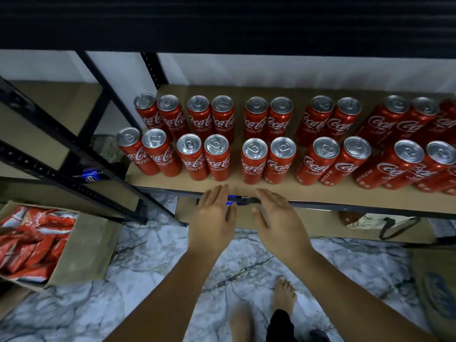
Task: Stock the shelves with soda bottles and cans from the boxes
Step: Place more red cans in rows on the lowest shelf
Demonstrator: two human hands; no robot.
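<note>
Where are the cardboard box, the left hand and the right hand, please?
cardboard box point(81, 245): head view, its brown side wall.
left hand point(212, 218): head view, its back.
right hand point(278, 220): head view, its back.

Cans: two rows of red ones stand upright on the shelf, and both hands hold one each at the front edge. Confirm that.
Wrong on one point. The head view shows the left hand and right hand open and holding nothing at the front edge of the shelf. The rest holds: the red cans stand upright in two rows.
</note>
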